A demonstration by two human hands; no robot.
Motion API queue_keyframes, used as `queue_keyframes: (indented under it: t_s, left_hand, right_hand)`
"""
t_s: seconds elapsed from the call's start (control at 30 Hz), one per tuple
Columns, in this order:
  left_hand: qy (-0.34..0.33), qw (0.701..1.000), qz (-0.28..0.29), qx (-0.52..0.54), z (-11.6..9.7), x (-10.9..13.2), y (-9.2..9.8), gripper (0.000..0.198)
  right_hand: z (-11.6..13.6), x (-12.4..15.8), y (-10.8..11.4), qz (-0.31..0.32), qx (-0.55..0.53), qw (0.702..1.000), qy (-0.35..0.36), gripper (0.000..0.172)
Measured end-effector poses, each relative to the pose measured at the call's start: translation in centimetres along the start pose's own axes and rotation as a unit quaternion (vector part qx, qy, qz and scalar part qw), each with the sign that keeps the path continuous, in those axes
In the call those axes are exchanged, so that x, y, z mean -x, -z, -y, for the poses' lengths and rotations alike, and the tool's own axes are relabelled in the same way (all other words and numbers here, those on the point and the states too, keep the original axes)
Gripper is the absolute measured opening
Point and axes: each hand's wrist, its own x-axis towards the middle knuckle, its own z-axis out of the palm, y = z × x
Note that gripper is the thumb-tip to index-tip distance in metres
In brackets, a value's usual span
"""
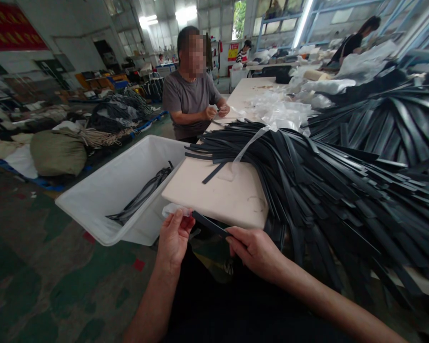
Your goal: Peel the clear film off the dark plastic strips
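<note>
A single black strap [210, 225] runs between both my hands just below the near edge of the white table [221, 195]. My left hand [174, 238] pinches the strap's left end together with a scrap of clear plastic film [175, 209]. My right hand [255, 250] is closed on the strap's right part. A large heap of black straps [329, 186] tied with a clear plastic band [252, 140] lies on the table to my right. One loose black strap [213, 173] lies on the bare tabletop.
A white plastic tub [103, 190] with a few finished black straps [143, 195] stands left of the table. A person in a grey shirt [189, 97] works at the far table end. Sacks and bundles [57, 152] cover the floor at left. More people sit at the back.
</note>
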Motion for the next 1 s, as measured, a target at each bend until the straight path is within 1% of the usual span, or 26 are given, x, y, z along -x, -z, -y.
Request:
queue_keyframes:
  t_s: [0.07,0.23,0.37,0.43,0.53,0.6,0.67,0.73,0.8,0.87,0.93,1.0]
  left_hand:
    - [-0.001,1.000,-0.003,0.001,0.0,-0.1,0.0,0.035]
    - [0.022,1.000,-0.010,0.013,0.7,-0.1,0.0,0.036]
    - [0.025,1.000,-0.006,0.009,0.7,-0.2,0.0,0.031]
    - [0.025,1.000,-0.005,0.005,0.8,0.0,0.0,0.033]
    - [0.042,0.999,-0.004,-0.007,1.9,0.6,0.0,0.036]
    - [0.063,0.998,0.006,-0.015,3.0,1.2,0.1,0.035]
    - [0.083,0.996,0.008,-0.012,3.6,1.3,0.5,0.032]
    - [0.085,0.996,-0.022,0.008,3.3,0.9,1.2,0.025]
    - [0.071,0.994,-0.079,0.038,2.1,0.2,2.2,0.014]
    - [0.060,0.988,-0.126,0.063,0.9,-0.2,3.0,0.008]
    - [0.062,0.985,-0.142,0.072,0.5,0.1,3.4,0.006]
    - [0.074,0.988,-0.121,0.069,1.2,1.0,3.3,0.006]
  right_hand:
    - [0.0,0.0,-0.1,-0.002,-0.002,1.000,0.003,0.026]
    - [0.1,-0.4,-0.3,-0.011,0.001,1.000,0.006,0.025]
    - [0.1,-0.3,-0.4,-0.002,0.017,1.000,-0.005,0.024]
    - [0.1,-0.3,-0.5,0.002,0.023,1.000,-0.008,0.023]
    - [0.1,-0.8,-0.9,0.015,0.002,1.000,-0.015,0.024]
    - [0.2,-1.5,-1.1,0.032,-0.031,0.999,-0.027,0.028]
    - [0.2,-2.0,-1.1,0.053,-0.075,0.995,-0.044,0.027]
    - [0.3,-2.1,-0.8,0.068,-0.127,0.988,-0.047,0.024]
    - [0.4,-1.6,-0.2,0.077,-0.164,0.983,-0.042,0.035]
    - [0.7,-1.1,0.3,0.085,-0.166,0.982,-0.040,0.045]
    - [1.2,-1.1,0.3,0.093,-0.146,0.984,-0.040,0.048]
    - [1.7,-1.8,-0.3,0.097,-0.128,0.987,-0.031,0.049]
